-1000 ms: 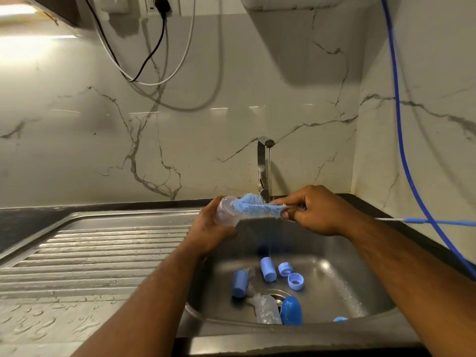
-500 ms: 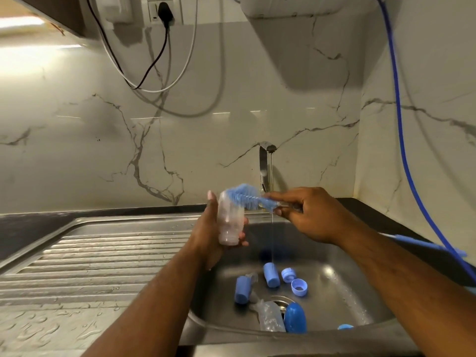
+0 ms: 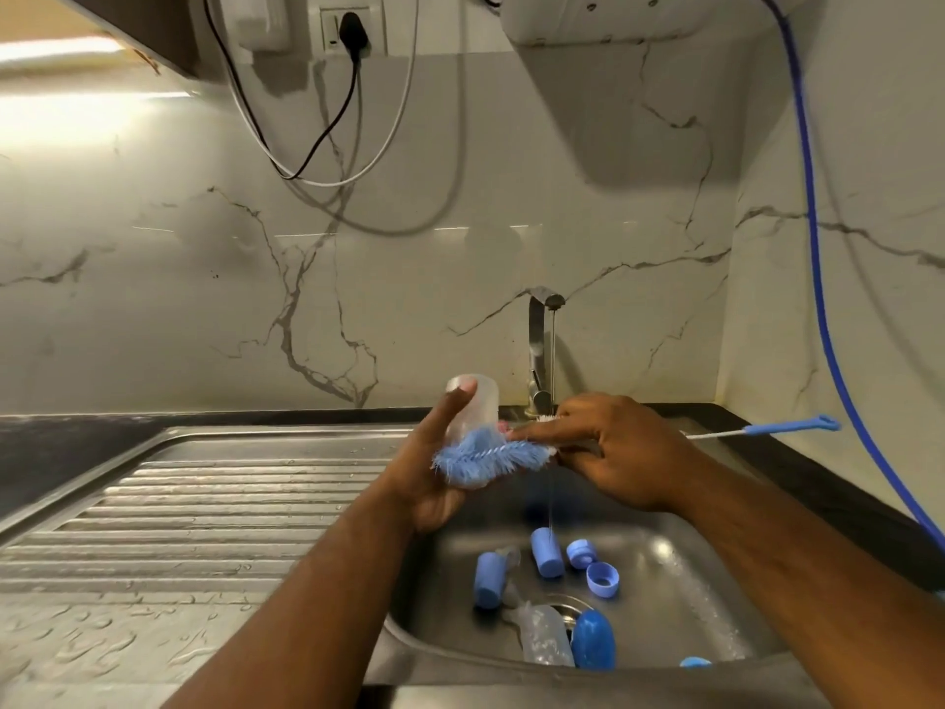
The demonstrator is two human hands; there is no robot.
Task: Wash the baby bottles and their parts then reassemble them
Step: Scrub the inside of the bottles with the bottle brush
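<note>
- Bottle (image 3: 483, 406) is gripped upright by the fingers (image 3: 452, 409) of the left hand (image 3: 434, 483), kept above the sink (image 3: 680, 580) so drips fall inside.
- Brush (image 3: 491, 458) is pinched near its bristles by the right hand (image 3: 621, 452) and laid across the bottle's lower end, apparently for scrubbing.
- Blue caps (image 3: 547, 552) are left in the sink, seemingly awaiting washing.
</note>
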